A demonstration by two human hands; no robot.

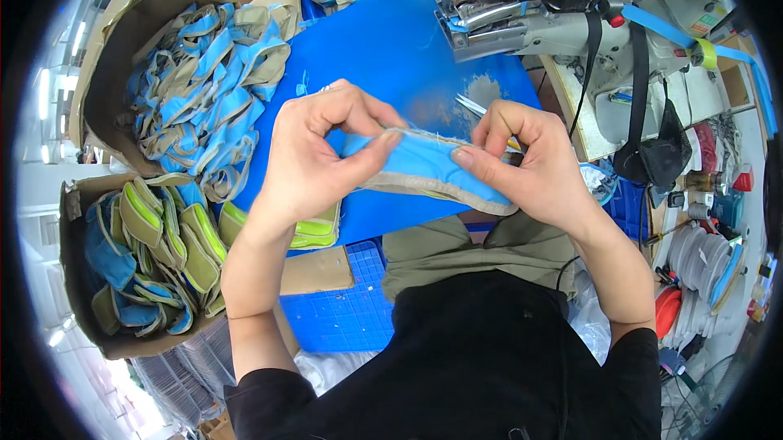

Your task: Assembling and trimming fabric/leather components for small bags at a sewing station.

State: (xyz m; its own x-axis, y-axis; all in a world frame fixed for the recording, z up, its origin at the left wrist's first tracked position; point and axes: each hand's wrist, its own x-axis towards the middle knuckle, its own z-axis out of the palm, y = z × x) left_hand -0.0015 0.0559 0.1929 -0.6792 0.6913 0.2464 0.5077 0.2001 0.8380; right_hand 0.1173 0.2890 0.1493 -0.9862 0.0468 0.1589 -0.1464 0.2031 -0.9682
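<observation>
Between my two hands a blue fabric piece with beige edging (436, 164) is stretched above the blue tabletop (359, 57). The thumb and fingers of my left hand (330, 142) pinch its upper left edge. My right hand (526, 159) pinches the same edge farther right. Loose threads stick up along that edge, and the lower beige border curves below. Behind my right fingers lies what looks like a pair of scissors or snips (471, 106), partly hidden.
A cardboard box of blue and beige fabric strips (204, 81) stands at the left. Nearer me is a carton of green, beige and blue padded pieces (155, 252). A sewing machine (522, 32) occupies the far right. White reels (701, 265) stand at the right.
</observation>
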